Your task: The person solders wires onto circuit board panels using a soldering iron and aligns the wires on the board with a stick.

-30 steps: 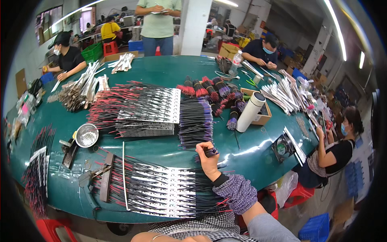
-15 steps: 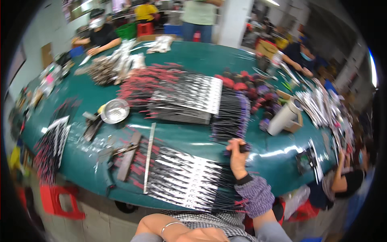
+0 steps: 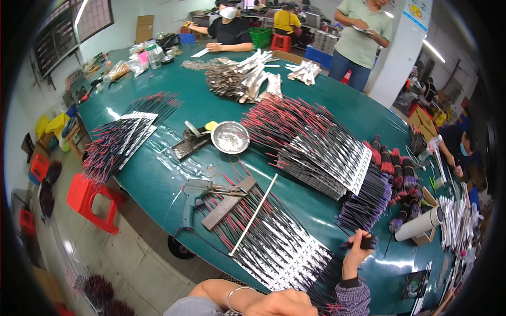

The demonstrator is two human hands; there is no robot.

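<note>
My right hand (image 3: 354, 255) rests on the green table (image 3: 158, 179) and is closed on a small dark bundle of thin sticks (image 3: 362, 243). The bundle lies at the near end of a fan of purple-tipped sticks (image 3: 366, 203). My left hand (image 3: 281, 304) hangs low at the picture's bottom edge, off the table, with a bracelet on its wrist. Its fingers look curled and I see nothing in it. Between my hands a sheet of red-tipped sticks on white strips (image 3: 274, 242) lies flat, with a white rod (image 3: 256, 213) across it.
A grey tool gun (image 3: 192, 196) and a flat bar (image 3: 227, 196) lie left of the sheet. A metal bowl (image 3: 230, 137) sits mid-table, a white tube (image 3: 419, 226) at the right. A red stool (image 3: 88, 196) stands on the floor. Other people work at the far and right sides.
The view has swung to the left and down, showing more floor and the table's left end. My right hand keeps its hold on the bundle at the same spot.
</note>
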